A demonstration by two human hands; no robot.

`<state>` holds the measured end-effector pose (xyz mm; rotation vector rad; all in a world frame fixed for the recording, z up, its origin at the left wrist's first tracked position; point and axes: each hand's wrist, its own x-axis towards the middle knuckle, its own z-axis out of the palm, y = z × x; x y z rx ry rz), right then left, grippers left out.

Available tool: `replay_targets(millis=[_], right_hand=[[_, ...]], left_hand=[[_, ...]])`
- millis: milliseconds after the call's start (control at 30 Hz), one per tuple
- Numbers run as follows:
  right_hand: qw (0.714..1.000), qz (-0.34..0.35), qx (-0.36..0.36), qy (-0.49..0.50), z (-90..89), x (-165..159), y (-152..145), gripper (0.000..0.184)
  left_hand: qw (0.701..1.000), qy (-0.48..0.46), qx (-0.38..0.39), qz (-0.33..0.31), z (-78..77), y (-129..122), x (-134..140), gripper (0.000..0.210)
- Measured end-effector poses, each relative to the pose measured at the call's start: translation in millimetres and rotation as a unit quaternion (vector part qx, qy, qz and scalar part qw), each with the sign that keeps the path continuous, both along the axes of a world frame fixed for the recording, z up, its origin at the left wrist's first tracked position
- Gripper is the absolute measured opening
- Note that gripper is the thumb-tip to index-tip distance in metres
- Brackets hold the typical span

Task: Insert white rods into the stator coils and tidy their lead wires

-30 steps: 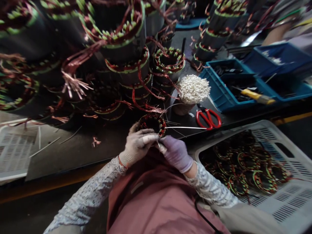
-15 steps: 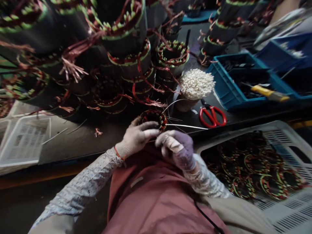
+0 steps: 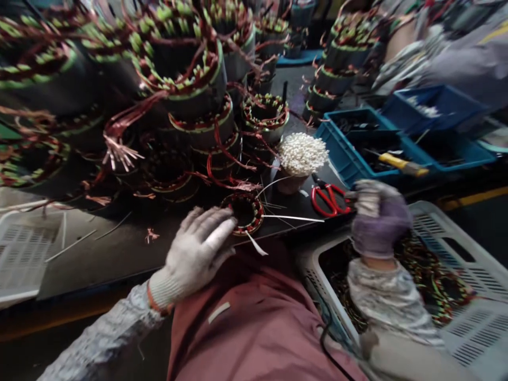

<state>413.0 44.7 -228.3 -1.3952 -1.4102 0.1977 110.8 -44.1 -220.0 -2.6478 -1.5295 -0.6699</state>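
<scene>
My left hand [image 3: 200, 248], in a soiled white knit glove, lies with fingers stretched out against the left rim of a small wire-wound stator ring [image 3: 254, 225]. A white strip [image 3: 257, 244] hangs from the ring's front edge, and a thin white rod [image 3: 293, 217] extends from its right side. My right hand [image 3: 379, 219], in a purple-and-white glove, is curled beside the right loop of the red-handled scissors [image 3: 326, 202]. Whether its fingers touch that handle, or hold anything, is hidden and slightly blurred. The scissors lie on the dark bench.
Stacked stators [image 3: 198, 106] with copper leads crowd the left and back. A bundle of white sticks [image 3: 304, 153] stands near the scissors. Blue bins [image 3: 345, 153] hold a yellow-handled tool [image 3: 402, 164]. A white crate [image 3: 472, 312] of stators sits at lower right. Another person's sleeve [image 3: 456, 69] shows behind.
My right hand has left the stator and moved right, to the scissors. My left hand has flattened at the ring's left side. The white strip at its front is now exposed. The view has shifted.
</scene>
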Motion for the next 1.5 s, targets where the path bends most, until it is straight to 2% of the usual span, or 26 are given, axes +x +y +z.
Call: replay_targets(millis=[33, 67, 133, 200, 267, 333, 367, 400, 467, 567, 600, 667, 733, 800, 900, 1000, 1100, 1300, 1400, 1500], right_hand=[[0.990, -0.038, -0.076, -0.111, -7.9, 20.8, 5.4, 0.022], [0.964, -0.050, -0.157, -0.206, -15.3, 36.0, 12.5, 0.022], [0.892, -0.036, -0.289, -0.346, -25.1, 49.5, 29.3, 0.032], [0.835, -0.004, -0.354, -0.421, -25.8, 47.4, 43.8, 0.050], [0.792, 0.025, -0.405, -0.455, -19.7, 41.2, 48.7, 0.068], [0.755, 0.038, -0.449, -0.476, -14.7, 37.4, 37.8, 0.076], [0.744, 0.036, -0.462, -0.481, -15.0, 36.5, 25.7, 0.074], [0.743, 0.032, -0.462, -0.482, -17.7, 35.7, 9.5, 0.069], [0.777, 0.045, -0.422, -0.465, -29.5, 31.7, -31.5, 0.055], [0.864, 0.195, -0.263, -0.382, -51.4, 9.7, -93.2, 0.050], [0.878, 0.235, -0.216, -0.356, -56.1, -2.5, -107.8, 0.050], [0.891, 0.267, -0.162, -0.331, -58.2, -29.7, -123.0, 0.049], [0.885, 0.258, -0.154, -0.355, -52.2, -51.9, -121.9, 0.048], [0.867, 0.245, -0.154, -0.405, -43.7, -62.4, -113.5, 0.047], [0.844, 0.237, -0.135, -0.461, -36.7, -57.3, -103.8, 0.048], [0.831, 0.221, -0.117, -0.497, -38.3, -45.9, -101.4, 0.046], [0.826, 0.222, -0.111, -0.506, -42.1, -48.1, -101.6, 0.045], [0.835, 0.274, -0.137, -0.458, -47.6, -63.3, -100.9, 0.047], [0.862, 0.300, -0.151, -0.380, -54.5, -50.6, -100.7, 0.044], [0.891, 0.252, -0.171, -0.336, -57.1, -41.0, -96.4, 0.045]], left_hand=[[1.000, 0.024, 0.003, -0.007, -3.2, 2.9, 3.2, 0.045], [0.999, 0.047, -0.003, -0.017, -8.0, 6.8, 7.0, 0.040], [0.996, 0.080, -0.015, -0.027, -19.7, 13.5, 14.2, 0.032], [0.995, 0.096, -0.002, -0.020, -29.1, 12.5, 16.7, 0.031], [0.994, 0.101, 0.023, -0.017, -34.5, 2.3, 13.9, 0.033], [0.995, 0.082, 0.051, -0.011, -38.0, -11.8, 8.5, 0.035], [0.996, 0.064, 0.064, -0.001, -39.9, -18.3, 6.1, 0.035], [0.996, 0.041, 0.079, 0.011, -42.1, -23.4, 4.3, 0.032], [0.994, -0.010, 0.107, 0.032, -46.8, -29.0, 2.9, 0.023], [0.990, -0.050, 0.121, 0.043, -51.0, -28.7, 4.1, 0.013], [0.991, -0.049, 0.119, 0.044, -51.0, -27.7, 4.8, 0.012], [0.992, -0.039, 0.109, 0.048, -49.4, -26.2, 6.5, 0.012], [0.993, -0.033, 0.100, 0.055, -46.8, -26.0, 8.2, 0.012], [0.993, -0.034, 0.091, 0.064, -44.8, -26.8, 9.4, 0.012], [0.994, -0.039, 0.082, 0.067, -43.7, -28.0, 10.1, 0.012], [0.994, -0.043, 0.078, 0.062, -43.4, -27.3, 9.2, 0.012], [0.995, -0.042, 0.076, 0.055, -43.2, -25.6, 8.2, 0.012], [0.994, -0.049, 0.081, 0.045, -42.3, -24.5, 7.2, 0.010], [0.994, -0.056, 0.084, 0.036, -40.8, -24.3, 5.3, 0.010], [0.995, -0.058, 0.077, 0.017, -40.2, -22.2, 2.4, 0.009]])
